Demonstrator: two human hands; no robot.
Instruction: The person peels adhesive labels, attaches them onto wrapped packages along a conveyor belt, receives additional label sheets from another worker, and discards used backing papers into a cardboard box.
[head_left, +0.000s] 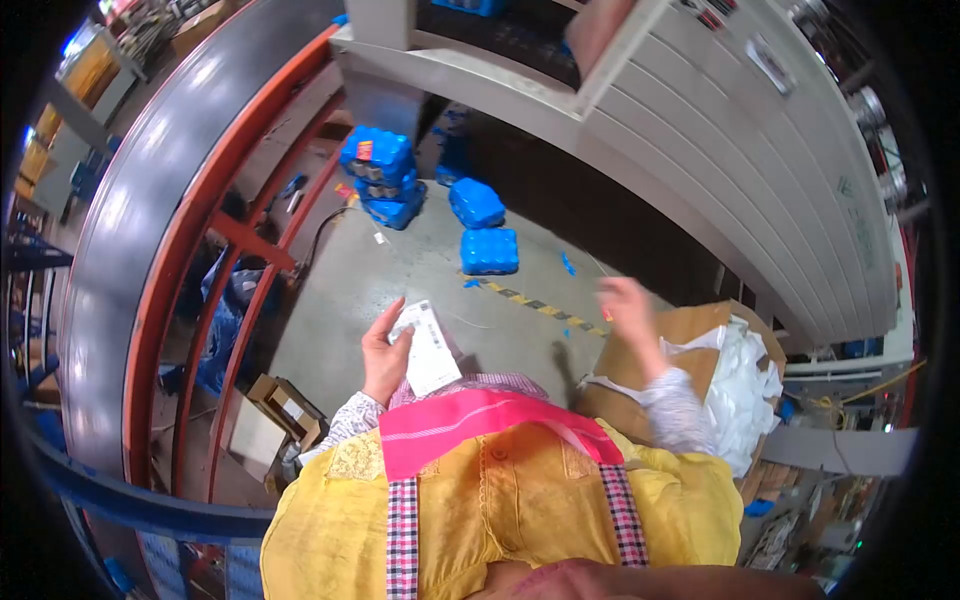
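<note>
My left hand [384,355] is closed on a stack of white printed labels [431,350], with the thumb lying over their left side. Dark print, like a barcode, shows along the face of the top label. My right hand [630,315] is raised to the right, above the front of an open cardboard box [620,385]. Its fingers are bent and smeared by motion, so I cannot tell whether they hold anything. On the floor beyond my hands sit two blue-wrapped packs, the nearer pack [490,251] and the farther pack [476,203].
A stack of blue-wrapped packs [381,170] stands by the machine leg. The curved conveyor [150,210] with its orange frame [190,240] runs along the left. White plastic [740,395] fills the box at right. A grey panelled machine [740,150] rises behind. Yellow-black tape [535,303] marks the floor.
</note>
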